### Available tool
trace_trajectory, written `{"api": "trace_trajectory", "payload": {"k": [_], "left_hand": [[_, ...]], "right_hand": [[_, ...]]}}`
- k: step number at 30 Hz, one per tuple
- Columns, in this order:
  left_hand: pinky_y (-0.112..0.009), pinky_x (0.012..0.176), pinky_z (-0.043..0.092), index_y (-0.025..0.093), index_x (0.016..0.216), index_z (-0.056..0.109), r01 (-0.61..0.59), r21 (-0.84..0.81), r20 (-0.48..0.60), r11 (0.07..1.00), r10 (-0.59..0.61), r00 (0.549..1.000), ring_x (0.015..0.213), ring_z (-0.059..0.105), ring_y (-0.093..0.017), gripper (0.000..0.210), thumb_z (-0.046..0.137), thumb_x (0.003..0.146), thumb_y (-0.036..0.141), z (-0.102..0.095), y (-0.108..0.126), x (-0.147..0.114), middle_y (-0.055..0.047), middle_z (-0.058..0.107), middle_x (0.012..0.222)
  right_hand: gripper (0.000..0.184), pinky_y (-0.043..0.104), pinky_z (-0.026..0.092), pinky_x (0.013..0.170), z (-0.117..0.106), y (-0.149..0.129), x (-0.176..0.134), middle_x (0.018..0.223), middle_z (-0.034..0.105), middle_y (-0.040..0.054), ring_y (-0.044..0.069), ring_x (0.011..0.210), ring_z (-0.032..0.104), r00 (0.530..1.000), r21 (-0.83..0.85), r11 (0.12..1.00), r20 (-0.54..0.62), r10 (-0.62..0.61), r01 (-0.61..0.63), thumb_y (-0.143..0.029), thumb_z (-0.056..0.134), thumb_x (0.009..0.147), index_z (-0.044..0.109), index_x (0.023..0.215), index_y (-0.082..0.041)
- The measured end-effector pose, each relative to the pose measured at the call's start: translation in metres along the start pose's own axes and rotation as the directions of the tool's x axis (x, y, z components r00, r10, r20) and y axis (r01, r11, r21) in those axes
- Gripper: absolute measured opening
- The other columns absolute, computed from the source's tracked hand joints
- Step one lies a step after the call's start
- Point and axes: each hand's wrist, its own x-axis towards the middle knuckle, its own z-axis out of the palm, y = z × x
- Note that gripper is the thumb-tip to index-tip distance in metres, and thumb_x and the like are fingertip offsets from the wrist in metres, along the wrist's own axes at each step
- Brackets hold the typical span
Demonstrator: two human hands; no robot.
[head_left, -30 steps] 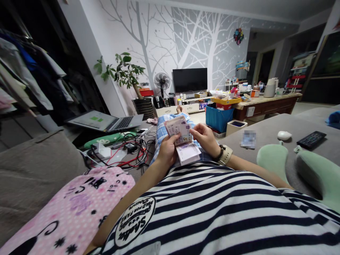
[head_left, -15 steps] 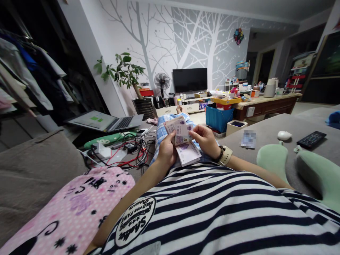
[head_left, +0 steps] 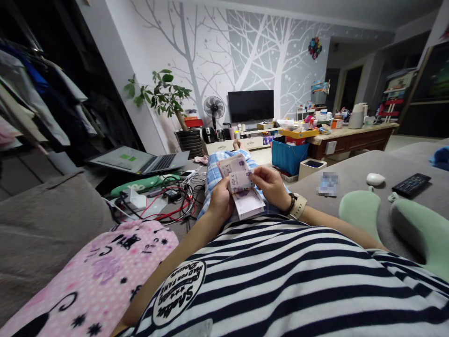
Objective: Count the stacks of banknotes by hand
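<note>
I lie back on a sofa in a striped shirt, both hands raised over my lap. My left hand [head_left: 220, 199] grips a folded stack of purple banknotes [head_left: 242, 185]. The stack's upper half stands up and its lower half hangs toward my shirt. My right hand [head_left: 271, 185], with a watch on the wrist, pinches the top note at its right edge, next to the left thumb. My legs in blue checked trousers stretch out beyond the notes.
A pink cat-print blanket [head_left: 101, 276] lies at my left. Beyond it sit an open laptop [head_left: 140, 161] and a tangle of red and black cables [head_left: 168, 201]. On the grey cushion at right lie a mouse [head_left: 375, 179], a remote [head_left: 411, 184] and a green pillow [head_left: 361, 208].
The top note has been folded down from the upright stack toward the lower half. My right hand has shifted slightly along the note's edge. Arms and body stay put.
</note>
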Motion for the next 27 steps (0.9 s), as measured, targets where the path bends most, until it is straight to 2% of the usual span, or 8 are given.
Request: {"api": "trace_trajectory", "payload": {"k": [8, 15, 20, 27], "left_hand": [[-0.053, 0.105, 0.082, 0.017, 0.14, 0.09, -0.005, -0.072, -0.029, 0.997, 0.003, 1.0, 0.112, 0.098, -0.039, 0.047, 0.093, 0.097, 0.036, 0.005, -0.004, 0.003, -0.015, 0.099, 0.121], [-0.051, 0.107, 0.082, 0.018, 0.134, 0.092, 0.025, -0.07, -0.024, 0.997, -0.027, 0.999, 0.113, 0.098, -0.038, 0.038, 0.095, 0.1, 0.034, 0.012, 0.002, -0.006, -0.014, 0.098, 0.117], [-0.053, 0.105, 0.083, 0.016, 0.137, 0.091, 0.058, -0.068, -0.028, 0.996, -0.06, 0.998, 0.111, 0.099, -0.038, 0.039, 0.092, 0.105, 0.038, 0.017, 0.004, -0.01, -0.014, 0.098, 0.116], [-0.054, 0.106, 0.083, 0.016, 0.142, 0.09, 0.02, -0.075, -0.044, 0.997, -0.024, 0.999, 0.11, 0.099, -0.038, 0.045, 0.094, 0.103, 0.038, 0.014, 0.003, -0.008, -0.015, 0.099, 0.12]], "right_hand": [[0.08, 0.036, 0.043, 0.067, 0.001, -0.009, -0.002, 0.07, 0.05, -0.0044, 0.019, 0.071, 0.046, 1.0, -0.067, 0.997, -0.012, 0.024, -0.025, -0.103, 0.093, 0.089, 0.061, 0.082, -0.031], [0.086, 0.036, 0.041, 0.066, 0.003, -0.01, -0.002, 0.068, 0.051, -0.0046, 0.017, 0.068, 0.042, 0.999, -0.05, 0.998, -0.012, 0.048, -0.048, -0.108, 0.096, 0.082, 0.057, 0.076, -0.03], [0.086, 0.037, 0.042, 0.067, 0.002, -0.009, -0.002, 0.067, 0.051, -0.0046, 0.017, 0.067, 0.042, 0.999, -0.052, 0.998, -0.017, 0.029, -0.03, -0.107, 0.097, 0.081, 0.06, 0.075, -0.03], [0.075, 0.038, 0.043, 0.069, -0.001, -0.008, -0.003, 0.071, 0.057, -0.0013, 0.02, 0.073, 0.048, 0.999, -0.086, 0.996, 0.015, 0.04, -0.039, -0.097, 0.097, 0.089, 0.066, 0.079, -0.029]]}}
